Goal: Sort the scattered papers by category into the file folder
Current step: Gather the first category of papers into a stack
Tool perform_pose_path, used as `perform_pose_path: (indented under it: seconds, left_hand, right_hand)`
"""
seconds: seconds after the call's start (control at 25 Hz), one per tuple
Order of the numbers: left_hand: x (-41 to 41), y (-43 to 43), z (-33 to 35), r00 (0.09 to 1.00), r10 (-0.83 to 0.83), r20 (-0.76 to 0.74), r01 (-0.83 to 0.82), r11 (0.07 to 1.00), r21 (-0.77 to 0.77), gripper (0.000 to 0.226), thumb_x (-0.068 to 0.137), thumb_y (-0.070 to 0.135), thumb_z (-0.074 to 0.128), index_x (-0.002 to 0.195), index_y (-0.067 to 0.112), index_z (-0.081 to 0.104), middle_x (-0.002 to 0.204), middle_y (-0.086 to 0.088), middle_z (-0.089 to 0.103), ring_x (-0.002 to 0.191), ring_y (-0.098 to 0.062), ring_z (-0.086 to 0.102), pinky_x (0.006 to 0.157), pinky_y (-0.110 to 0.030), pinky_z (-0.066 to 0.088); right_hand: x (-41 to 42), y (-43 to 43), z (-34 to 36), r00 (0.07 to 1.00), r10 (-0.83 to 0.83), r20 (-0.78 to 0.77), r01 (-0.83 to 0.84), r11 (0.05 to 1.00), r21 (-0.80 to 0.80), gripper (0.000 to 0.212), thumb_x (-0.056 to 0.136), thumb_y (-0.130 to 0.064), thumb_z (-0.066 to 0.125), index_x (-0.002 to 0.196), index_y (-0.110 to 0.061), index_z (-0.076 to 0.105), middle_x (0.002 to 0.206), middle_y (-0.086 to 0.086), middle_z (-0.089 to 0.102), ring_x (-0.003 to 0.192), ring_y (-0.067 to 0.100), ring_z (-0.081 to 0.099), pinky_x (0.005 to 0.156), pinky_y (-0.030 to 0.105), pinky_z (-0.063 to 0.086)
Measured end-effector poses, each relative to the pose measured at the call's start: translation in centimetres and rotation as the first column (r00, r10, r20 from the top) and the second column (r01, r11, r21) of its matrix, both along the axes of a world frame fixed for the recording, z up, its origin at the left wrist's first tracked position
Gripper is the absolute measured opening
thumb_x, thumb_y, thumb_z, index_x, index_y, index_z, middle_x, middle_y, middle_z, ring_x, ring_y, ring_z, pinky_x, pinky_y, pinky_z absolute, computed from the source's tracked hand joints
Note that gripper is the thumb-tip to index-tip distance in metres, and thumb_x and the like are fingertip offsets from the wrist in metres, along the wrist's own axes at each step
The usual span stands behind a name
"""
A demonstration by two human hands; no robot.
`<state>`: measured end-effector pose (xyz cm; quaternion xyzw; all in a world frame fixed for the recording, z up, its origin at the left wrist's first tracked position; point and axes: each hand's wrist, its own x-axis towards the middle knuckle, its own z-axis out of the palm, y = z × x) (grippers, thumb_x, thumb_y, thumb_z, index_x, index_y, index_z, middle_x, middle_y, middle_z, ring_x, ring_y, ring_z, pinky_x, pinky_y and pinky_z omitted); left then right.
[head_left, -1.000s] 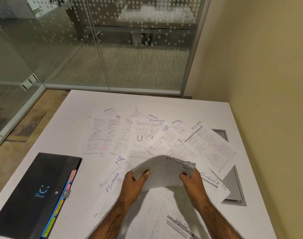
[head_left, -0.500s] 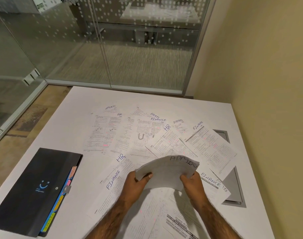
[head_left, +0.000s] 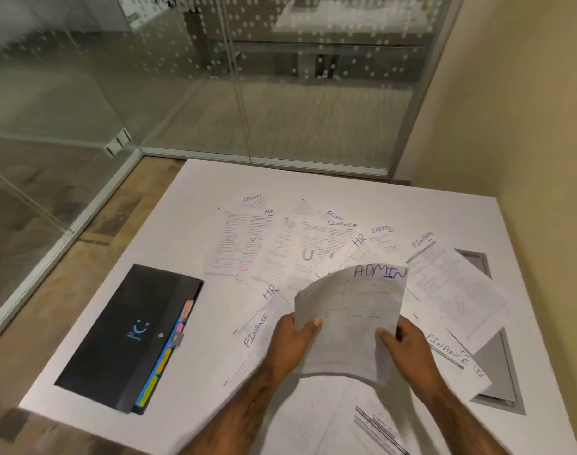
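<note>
A paper marked ADMIN (head_left: 352, 310) is lifted above the table, its face toward me. My left hand (head_left: 293, 343) grips its left edge and my right hand (head_left: 408, 346) grips its right edge. Beneath and beyond it, several printed papers (head_left: 280, 247) labelled SPORTS, HR and FINANCE lie spread and overlapping on the white table (head_left: 188, 205). A black file folder (head_left: 129, 336) with coloured tabs along its right side lies shut at the left, well apart from both hands.
A grey recessed panel (head_left: 497, 366) sits in the table at the right, partly covered by papers. A yellow wall (head_left: 526, 126) runs along the right side. Glass partitions (head_left: 214, 77) stand beyond the far edge, and floor shows at the left.
The curled ADMIN paper has been raised and straightened, so its label now faces me. Both hands stayed on its edges and rose slightly. The view has swung to the left.
</note>
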<state>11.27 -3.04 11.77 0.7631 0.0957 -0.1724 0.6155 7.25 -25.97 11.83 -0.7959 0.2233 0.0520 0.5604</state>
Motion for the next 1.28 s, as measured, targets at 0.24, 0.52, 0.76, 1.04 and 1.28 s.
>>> perform_pose_path:
  seconds: [0.24,0.52,0.76,1.04,1.28]
  left_hand:
    - [1.2,8.5,1.9,0.999,0.041,-0.005,-0.041,0.999,0.005,0.026,0.102,0.033,0.059,0.109,0.014,0.075,0.101,0.004,0.078,0.09,-0.014,0.075,0.076,-0.023,0.06]
    - [-0.3,29.2,-4.9,0.998,0.067,0.0,-0.035,0.518,0.855,0.068,0.088,0.059,0.063,0.146,0.026,0.048,0.151,-0.006,0.051,0.141,-0.028,0.047,0.113,-0.049,0.04]
    - [-0.8,35.8,-9.1,0.961,-0.048,-0.273,0.268,0.408,0.873,0.124,0.075,0.088,0.049,0.161,0.022,-0.011,0.17,-0.013,-0.014,0.155,-0.043,-0.008,0.116,-0.072,0.01]
    - [-0.9,37.2,-10.6,0.918,-0.248,-0.308,0.384,0.375,0.844,0.109,0.087,0.075,0.05,0.162,0.021,-0.009,0.17,-0.015,-0.01,0.155,-0.046,0.0,0.117,-0.07,0.018]
    - [-1.0,37.1,-10.2,0.94,-0.285,-0.188,0.319,0.539,0.78,0.054,0.103,0.044,0.044,0.144,0.009,0.042,0.146,-0.014,0.052,0.13,-0.032,0.055,0.102,-0.045,0.053]
  right_hand:
    - [1.8,5.9,1.4,0.999,0.047,0.006,-0.048,0.99,0.13,0.019,0.097,-0.007,0.062,0.102,-0.022,0.074,0.096,-0.007,0.078,0.088,0.016,0.075,0.079,0.035,0.058]
    - [1.1,15.2,1.2,0.999,0.01,-0.032,-0.003,0.977,0.212,0.019,0.095,-0.003,0.061,0.097,-0.018,0.074,0.091,0.001,0.08,0.083,0.022,0.077,0.077,0.039,0.059]
    - [-2.2,23.4,-0.7,0.985,-0.13,-0.11,0.148,0.973,0.177,0.012,0.096,-0.005,0.062,0.099,-0.009,0.073,0.095,0.017,0.078,0.085,0.038,0.073,0.078,0.045,0.056]
    - [-6.2,28.9,0.0,0.965,-0.191,-0.177,0.212,0.971,0.106,0.01,0.097,-0.009,0.063,0.097,-0.012,0.073,0.089,0.001,0.08,0.082,0.025,0.077,0.078,0.042,0.061]
    - [-6.5,30.0,-1.4,0.949,-0.249,-0.194,0.267,0.961,0.069,0.009,0.096,-0.01,0.063,0.092,-0.006,0.071,0.086,0.007,0.078,0.082,0.031,0.075,0.075,0.045,0.059]
